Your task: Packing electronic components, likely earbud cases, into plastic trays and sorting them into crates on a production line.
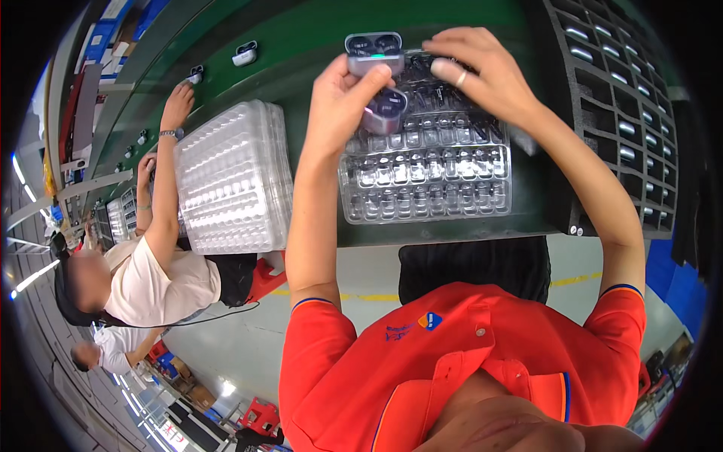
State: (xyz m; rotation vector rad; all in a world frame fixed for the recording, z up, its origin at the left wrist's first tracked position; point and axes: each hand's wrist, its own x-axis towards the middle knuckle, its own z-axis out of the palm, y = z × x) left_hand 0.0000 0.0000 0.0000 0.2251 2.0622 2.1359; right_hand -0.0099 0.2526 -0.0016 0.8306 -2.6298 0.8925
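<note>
Head view shows the person's left hand point(337, 98) clamped on a grey earbud charging case point(374, 64), its thumb across the front and its fingers behind. Two dark rounded wells face upward in the case, and a small green light glows on the front. Just below the thumb, close against the same hand, is a rounded grey-purple piece point(385, 113) with a dark face; whether it joins the case cannot be told. To the right of the case, the right hand point(489, 79) has its fingers and thumb apart, with a ring point(461, 79) on one finger; it is slightly blurred, so whether a fingertip touches anything cannot be told. Both hands are above the far part of a clear plastic tray point(425, 181), where small dark pieces point(440, 94) lie; its nearer rows of moulded pockets catch the light. The tray rests on a green bench point(316, 53). Left of the left forearm stands a stack of clear trays point(233, 181), and at the right edge a dark compartment rack point(625, 128) holds shiny items in many cells. Farther left, a small pale case point(245, 53) lies on the bench, near a co-worker's outstretched hand point(178, 105).
</note>
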